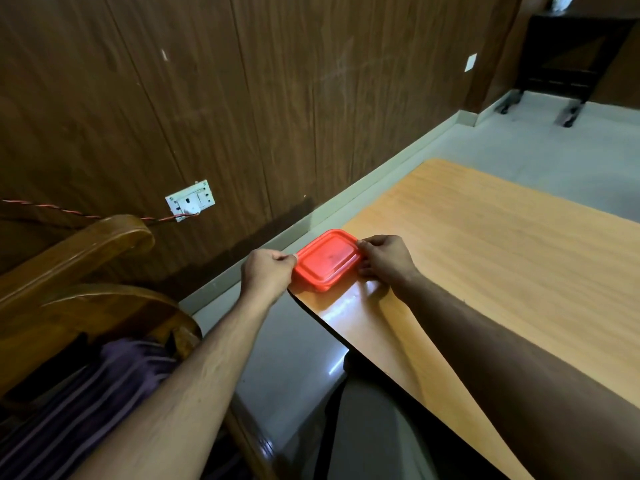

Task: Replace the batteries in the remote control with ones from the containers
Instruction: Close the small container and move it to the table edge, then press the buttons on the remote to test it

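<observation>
A red plastic container [327, 259] with its lid on sits at the near left corner of the light wooden table [485, 258]. My left hand [266, 273] pinches the lid's left edge with fingers curled. My right hand [384, 258] grips the container's right side, fingers over the rim. The container's contents are hidden by the lid. No remote control or batteries show in view.
A wooden chair [86, 271] with purple cloth [104, 393] stands at the left. A dark wood-panelled wall with a white socket [189, 200] and a twisted wire runs behind. Grey floor lies beyond the table; a dark cabinet [571, 53] stands far right.
</observation>
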